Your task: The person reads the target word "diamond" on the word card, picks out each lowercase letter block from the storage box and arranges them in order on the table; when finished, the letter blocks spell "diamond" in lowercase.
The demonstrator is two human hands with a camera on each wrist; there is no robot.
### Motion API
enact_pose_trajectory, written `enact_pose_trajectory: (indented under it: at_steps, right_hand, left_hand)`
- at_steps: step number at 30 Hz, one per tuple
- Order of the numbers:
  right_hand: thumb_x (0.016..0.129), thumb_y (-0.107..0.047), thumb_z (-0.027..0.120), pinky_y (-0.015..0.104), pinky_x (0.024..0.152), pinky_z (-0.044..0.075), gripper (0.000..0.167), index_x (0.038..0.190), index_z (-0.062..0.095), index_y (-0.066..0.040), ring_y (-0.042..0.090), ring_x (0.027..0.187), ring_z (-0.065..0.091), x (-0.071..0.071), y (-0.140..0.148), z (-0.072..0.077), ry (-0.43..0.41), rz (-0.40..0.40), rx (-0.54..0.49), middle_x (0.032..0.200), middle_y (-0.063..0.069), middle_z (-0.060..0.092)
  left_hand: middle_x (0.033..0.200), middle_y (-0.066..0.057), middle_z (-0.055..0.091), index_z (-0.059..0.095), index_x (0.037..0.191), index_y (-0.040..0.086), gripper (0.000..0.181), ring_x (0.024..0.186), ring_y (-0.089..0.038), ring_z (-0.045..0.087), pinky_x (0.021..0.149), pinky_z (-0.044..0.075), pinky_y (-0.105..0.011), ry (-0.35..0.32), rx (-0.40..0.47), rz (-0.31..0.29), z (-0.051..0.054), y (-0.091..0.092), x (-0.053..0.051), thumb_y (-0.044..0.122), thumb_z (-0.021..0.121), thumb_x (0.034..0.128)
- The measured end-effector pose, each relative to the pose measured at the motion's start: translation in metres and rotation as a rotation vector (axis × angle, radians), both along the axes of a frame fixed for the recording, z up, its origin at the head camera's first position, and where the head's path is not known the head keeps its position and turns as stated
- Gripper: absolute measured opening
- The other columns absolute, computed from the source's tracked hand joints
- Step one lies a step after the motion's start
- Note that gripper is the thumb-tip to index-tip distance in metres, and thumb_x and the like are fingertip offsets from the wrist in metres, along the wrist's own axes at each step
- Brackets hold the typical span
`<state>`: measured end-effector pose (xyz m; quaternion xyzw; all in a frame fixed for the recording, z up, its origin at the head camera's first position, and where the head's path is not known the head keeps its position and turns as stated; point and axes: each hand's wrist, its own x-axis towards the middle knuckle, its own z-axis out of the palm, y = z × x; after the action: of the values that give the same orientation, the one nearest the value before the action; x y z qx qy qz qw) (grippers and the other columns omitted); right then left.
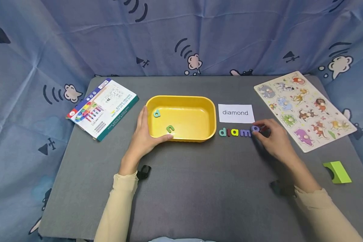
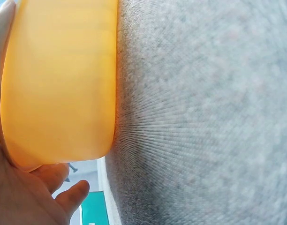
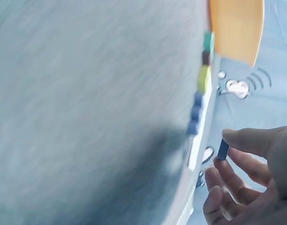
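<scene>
Yellow tray at the middle of the head view, clamped at its left end by the left hand, with fingers round the outside and thumb over the near rim. Holds two loose letters: teal letter near its upper-left corner, green letter lower down, near the thumb. Right of centre, purple o, pinched between thumb and fingers of the right hand; in the right wrist view, raised clear of the grey table. Just left of it, lying in a row on the table: teal d, dark red letter, yellow a, purple m. Directly above the row, white card; reads "diamond". At upper left, box lying at a slant; at upper right, board with animal pictures, also slanted. Near the right edge, green block with a curved notch. Across the top, blue curtain. Along the bottom, cream sleeves on both arms. In the left wrist view, tray wall at upper left, against the left hand.
</scene>
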<state>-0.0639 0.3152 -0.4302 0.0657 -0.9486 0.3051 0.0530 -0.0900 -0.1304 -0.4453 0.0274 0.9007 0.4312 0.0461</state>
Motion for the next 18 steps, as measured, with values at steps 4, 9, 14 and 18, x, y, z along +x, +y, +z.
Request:
enact_pose_trajectory:
  at_steps: [4,9,14,18]
  right_hand:
    - [0.096,0.001,0.074,0.038,0.081,0.039,0.026,0.121,0.069,0.006,0.040,0.098,0.062,0.0017,0.0078,-0.0059,-0.027,-0.011,0.012,0.110,0.026,0.062]
    - [0.096,0.002,0.074,0.036,0.081,0.039,0.026,0.121,0.070,0.005,0.040,0.099,0.064,0.0033,0.0104,-0.0093,-0.054,-0.015,0.027,0.111,0.026,0.063]
    - [0.094,0.002,0.076,0.035,0.081,0.039,0.026,0.119,0.072,0.005,0.038,0.097,0.063,0.0025,0.0107,-0.0111,-0.052,-0.011,0.025,0.110,0.025,0.063]
    - [0.092,0.001,0.078,0.041,0.082,0.041,0.030,0.121,0.071,0.005,0.039,0.097,0.063,0.0011,0.0106,-0.0105,-0.066,-0.006,0.034,0.112,0.027,0.063]
  left_hand:
    - [0.180,0.003,0.001,-0.004,0.172,0.022,0.146,0.162,-0.030,0.023,0.125,0.033,-0.059,0.002,0.003,-0.001,-0.0008,-0.0004,0.0000,0.067,0.090,0.0714]
    - [0.180,0.003,0.000,-0.007,0.172,0.026,0.145,0.161,-0.030,0.023,0.125,0.033,-0.060,0.000,-0.001,-0.003,-0.0012,-0.0009,-0.0002,0.068,0.090,0.0717]
    - [0.180,0.004,-0.001,-0.009,0.171,0.029,0.145,0.160,-0.032,0.026,0.124,0.034,-0.060,-0.015,-0.003,0.001,0.0005,-0.0007,0.0009,0.069,0.089,0.0717]
    - [0.180,0.004,-0.001,-0.006,0.172,0.025,0.146,0.160,-0.033,0.026,0.124,0.034,-0.060,-0.019,-0.002,-0.001,0.0013,0.0001,0.0011,0.070,0.089,0.0712]
